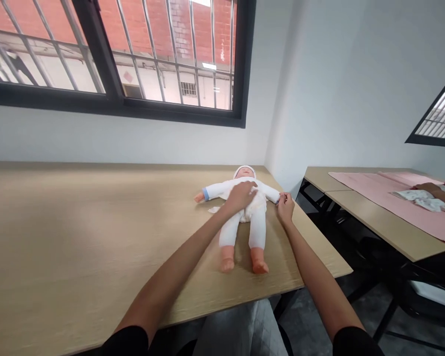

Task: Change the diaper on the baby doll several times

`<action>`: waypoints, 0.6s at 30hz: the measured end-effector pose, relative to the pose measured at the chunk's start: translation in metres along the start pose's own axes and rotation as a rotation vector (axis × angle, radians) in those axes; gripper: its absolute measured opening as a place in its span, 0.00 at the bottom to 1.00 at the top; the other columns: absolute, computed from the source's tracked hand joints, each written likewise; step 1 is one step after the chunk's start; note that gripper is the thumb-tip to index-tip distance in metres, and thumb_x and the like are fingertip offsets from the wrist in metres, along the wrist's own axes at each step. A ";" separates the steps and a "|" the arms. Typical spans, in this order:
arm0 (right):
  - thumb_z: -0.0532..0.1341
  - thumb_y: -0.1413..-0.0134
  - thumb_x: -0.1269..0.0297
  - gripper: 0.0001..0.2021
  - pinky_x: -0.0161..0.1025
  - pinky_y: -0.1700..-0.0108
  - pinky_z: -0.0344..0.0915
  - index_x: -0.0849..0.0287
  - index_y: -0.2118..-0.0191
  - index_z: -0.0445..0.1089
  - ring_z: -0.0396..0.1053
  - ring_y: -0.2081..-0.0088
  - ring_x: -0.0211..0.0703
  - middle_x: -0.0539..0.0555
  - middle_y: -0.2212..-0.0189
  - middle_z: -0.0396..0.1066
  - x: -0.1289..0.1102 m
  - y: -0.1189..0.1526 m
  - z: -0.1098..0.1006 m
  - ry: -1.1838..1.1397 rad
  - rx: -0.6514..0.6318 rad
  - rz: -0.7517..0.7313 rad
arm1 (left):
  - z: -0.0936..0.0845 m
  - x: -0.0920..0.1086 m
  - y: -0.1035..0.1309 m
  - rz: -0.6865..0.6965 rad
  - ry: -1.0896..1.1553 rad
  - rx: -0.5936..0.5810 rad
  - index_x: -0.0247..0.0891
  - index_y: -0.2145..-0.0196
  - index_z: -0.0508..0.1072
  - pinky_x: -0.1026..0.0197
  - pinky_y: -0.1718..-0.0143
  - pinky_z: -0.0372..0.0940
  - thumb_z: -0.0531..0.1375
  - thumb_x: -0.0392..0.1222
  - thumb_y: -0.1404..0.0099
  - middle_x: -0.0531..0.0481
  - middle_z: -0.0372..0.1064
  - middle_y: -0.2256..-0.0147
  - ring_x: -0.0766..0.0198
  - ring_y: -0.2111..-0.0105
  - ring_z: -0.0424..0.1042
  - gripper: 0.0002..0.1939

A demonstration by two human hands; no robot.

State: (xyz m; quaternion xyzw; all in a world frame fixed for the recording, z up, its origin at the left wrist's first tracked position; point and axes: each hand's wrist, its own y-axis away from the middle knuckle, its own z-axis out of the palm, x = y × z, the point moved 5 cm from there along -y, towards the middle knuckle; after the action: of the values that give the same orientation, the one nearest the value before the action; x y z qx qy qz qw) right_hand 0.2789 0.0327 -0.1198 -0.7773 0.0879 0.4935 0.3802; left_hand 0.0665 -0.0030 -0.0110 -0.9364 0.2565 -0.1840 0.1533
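A baby doll (pixel 257 222) lies on its back on the wooden table (pixel 96 237), its head toward the wall and its feet toward me. It wears white clothes and a white cap (pixel 254 170), and its arms are spread to both sides. A blue cuff (pixel 206 194) edges the sleeve on the left. My left hand (pixel 241 195) rests across the doll's chest with its fingers stretched out. At the end of the doll's other sleeve, my right hand (pixel 286 205) has its fingers closed around the cuff; the doll's hand there is hidden.
A barred window (pixel 170 54) is in the wall behind the table. To the right, past a gap, stands another table (pixel 378 212) with a pink cloth (pixel 404 202). Another person's hands (pixel 430 188) rest on patterned white fabric (pixel 417 198) there. A black chair (pixel 422 306) sits below.
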 end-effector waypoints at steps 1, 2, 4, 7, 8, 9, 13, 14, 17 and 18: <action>0.47 0.45 0.54 0.15 0.38 0.64 0.60 0.58 0.65 0.66 0.66 0.69 0.45 0.54 0.72 0.71 0.000 0.000 0.001 0.001 -0.008 0.002 | -0.010 -0.014 -0.002 -0.044 -0.007 0.003 0.38 0.50 0.66 0.58 0.48 0.60 0.46 0.39 0.32 0.45 0.67 0.49 0.59 0.49 0.66 0.17; 0.47 0.45 0.54 0.15 0.38 0.64 0.60 0.58 0.65 0.66 0.66 0.69 0.45 0.53 0.72 0.71 -0.001 0.001 0.002 0.004 -0.019 0.001 | -0.019 -0.030 -0.003 -0.092 -0.019 -0.004 0.37 0.51 0.66 0.59 0.50 0.60 0.45 0.36 0.34 0.44 0.67 0.49 0.59 0.49 0.66 0.17; 0.47 0.45 0.54 0.15 0.38 0.63 0.59 0.57 0.65 0.66 0.66 0.69 0.45 0.53 0.72 0.71 -0.004 0.003 0.004 0.036 -0.044 -0.014 | -0.026 -0.063 -0.002 -0.207 -0.050 -0.077 0.35 0.57 0.69 0.58 0.57 0.63 0.49 0.35 0.38 0.41 0.70 0.56 0.56 0.57 0.70 0.14; 0.46 0.44 0.53 0.16 0.38 0.62 0.59 0.57 0.65 0.66 0.66 0.68 0.46 0.54 0.71 0.71 -0.011 0.005 0.005 0.128 -0.081 -0.058 | -0.011 -0.102 0.004 -0.306 -0.047 -0.316 0.35 0.73 0.71 0.61 0.68 0.64 0.61 0.35 0.52 0.48 0.71 0.75 0.58 0.71 0.70 0.06; 0.46 0.43 0.53 0.17 0.38 0.62 0.58 0.57 0.64 0.66 0.66 0.68 0.46 0.54 0.71 0.72 -0.012 0.006 0.005 0.156 -0.092 -0.068 | -0.002 -0.110 0.007 -0.321 -0.033 -0.391 0.36 0.76 0.70 0.62 0.71 0.63 0.62 0.34 0.57 0.51 0.69 0.79 0.59 0.74 0.69 0.06; 0.46 0.43 0.53 0.17 0.38 0.62 0.58 0.57 0.64 0.66 0.66 0.68 0.46 0.54 0.71 0.72 -0.014 0.007 0.005 0.175 -0.103 -0.072 | 0.007 -0.116 0.010 -0.335 -0.015 -0.451 0.36 0.78 0.69 0.63 0.73 0.62 0.63 0.33 0.60 0.53 0.67 0.81 0.61 0.76 0.68 0.08; 0.46 0.42 0.54 0.17 0.37 0.63 0.58 0.57 0.63 0.67 0.66 0.68 0.46 0.54 0.71 0.72 -0.015 0.009 0.006 0.228 -0.138 -0.076 | 0.029 -0.128 0.015 -0.384 0.055 -0.546 0.37 0.78 0.67 0.64 0.78 0.59 0.63 0.32 0.66 0.54 0.64 0.82 0.61 0.78 0.65 0.12; 0.46 0.42 0.54 0.17 0.37 0.63 0.58 0.57 0.63 0.67 0.67 0.67 0.46 0.54 0.71 0.72 -0.015 0.009 0.006 0.238 -0.141 -0.082 | 0.030 -0.130 0.015 -0.394 0.072 -0.555 0.37 0.79 0.67 0.64 0.78 0.58 0.63 0.33 0.66 0.54 0.64 0.82 0.62 0.78 0.65 0.11; 0.45 0.41 0.54 0.17 0.38 0.62 0.58 0.57 0.62 0.67 0.67 0.67 0.46 0.55 0.70 0.72 -0.017 0.010 0.006 0.274 -0.148 -0.098 | 0.022 -0.133 0.013 -0.398 0.139 -0.557 0.37 0.83 0.65 0.65 0.78 0.56 0.63 0.35 0.64 0.54 0.61 0.84 0.64 0.79 0.62 0.08; 0.45 0.41 0.54 0.17 0.38 0.62 0.58 0.57 0.61 0.67 0.67 0.67 0.46 0.55 0.70 0.72 -0.017 0.010 0.006 0.290 -0.148 -0.097 | 0.016 -0.133 0.012 -0.393 0.170 -0.545 0.37 0.84 0.64 0.66 0.78 0.54 0.63 0.36 0.63 0.55 0.60 0.84 0.65 0.79 0.61 0.09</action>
State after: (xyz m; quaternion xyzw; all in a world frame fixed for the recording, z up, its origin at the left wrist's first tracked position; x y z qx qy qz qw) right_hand 0.2614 0.0253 -0.1118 -0.8695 0.0677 0.3623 0.3287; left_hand -0.0388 0.0616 -0.0650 -0.9558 0.1229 -0.2118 -0.1628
